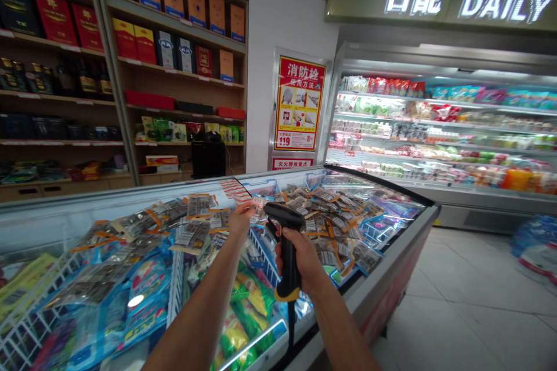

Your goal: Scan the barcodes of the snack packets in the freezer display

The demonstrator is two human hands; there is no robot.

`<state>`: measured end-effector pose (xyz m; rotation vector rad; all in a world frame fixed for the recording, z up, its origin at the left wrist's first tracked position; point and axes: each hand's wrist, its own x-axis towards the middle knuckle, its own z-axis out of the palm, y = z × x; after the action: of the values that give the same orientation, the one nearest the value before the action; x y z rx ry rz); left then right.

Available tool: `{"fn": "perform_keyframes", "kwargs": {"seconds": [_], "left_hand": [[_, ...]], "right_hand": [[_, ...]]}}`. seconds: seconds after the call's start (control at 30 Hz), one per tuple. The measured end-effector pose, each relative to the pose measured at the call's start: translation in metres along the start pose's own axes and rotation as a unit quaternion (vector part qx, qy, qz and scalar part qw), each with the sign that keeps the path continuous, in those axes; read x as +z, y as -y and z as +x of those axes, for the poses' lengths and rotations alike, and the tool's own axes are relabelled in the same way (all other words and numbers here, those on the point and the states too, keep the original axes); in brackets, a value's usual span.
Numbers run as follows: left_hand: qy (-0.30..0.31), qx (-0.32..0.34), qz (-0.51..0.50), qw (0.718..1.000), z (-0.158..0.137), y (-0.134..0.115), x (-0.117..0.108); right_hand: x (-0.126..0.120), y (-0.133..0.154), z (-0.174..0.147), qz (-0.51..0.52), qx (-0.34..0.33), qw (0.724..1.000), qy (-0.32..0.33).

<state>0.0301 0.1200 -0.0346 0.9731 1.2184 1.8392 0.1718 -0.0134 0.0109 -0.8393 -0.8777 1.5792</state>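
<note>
Both arms [200, 301] outstretched, right hand [307, 258] gripping black scanner [289, 264], left hand [241, 221] seemingly pinching a packet [260, 210]

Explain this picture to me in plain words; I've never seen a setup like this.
There is no robot here. A person wears one camera on the head, looking forward and down, so you see their own two arms.

The right hand grips a black barcode scanner by its handle; a cord hangs from the base. The left hand reaches over the goods; whether its fingertips pinch anything is too unclear to tell.

Below is a chest freezer. Orange-edged packets lie heaped in it, among white wire baskets, blue packs and green-and-yellow packs.

Beyond, at right, a lit display case stands under a "DAILY" sign.
</note>
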Motion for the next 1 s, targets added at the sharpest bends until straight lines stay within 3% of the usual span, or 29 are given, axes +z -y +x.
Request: {"fn": "perform_keyframes", "kwargs": {"seconds": [0.17,0.53,0.7,0.83,1.0], "left_hand": [[-0.028,-0.021,-0.018,0.999,0.001,-0.001,0.001],[-0.009,-0.009,-0.024,1.0,-0.003,-0.006,0.006],[-0.037,0.0,0.047,0.998,0.0,-0.006,0.005],[-0.074,0.008,0.144,0.987,0.01,-0.008,-0.014],[-0.143,-0.005,0.325,0.935,0.026,-0.018,-0.059]], "right_hand": [[0.0,0.007,-0.003,-0.011,0.012,1.0,-0.016],[0.01,0.024,-0.017,-0.084,-0.021,0.996,-0.026],[0.005,0.034,-0.019,-0.116,-0.02,0.993,-0.03],[-0.013,0.039,-0.014,-0.104,-0.033,0.992,-0.069],[-0.044,0.037,-0.004,-0.096,-0.041,0.985,-0.138]]}}
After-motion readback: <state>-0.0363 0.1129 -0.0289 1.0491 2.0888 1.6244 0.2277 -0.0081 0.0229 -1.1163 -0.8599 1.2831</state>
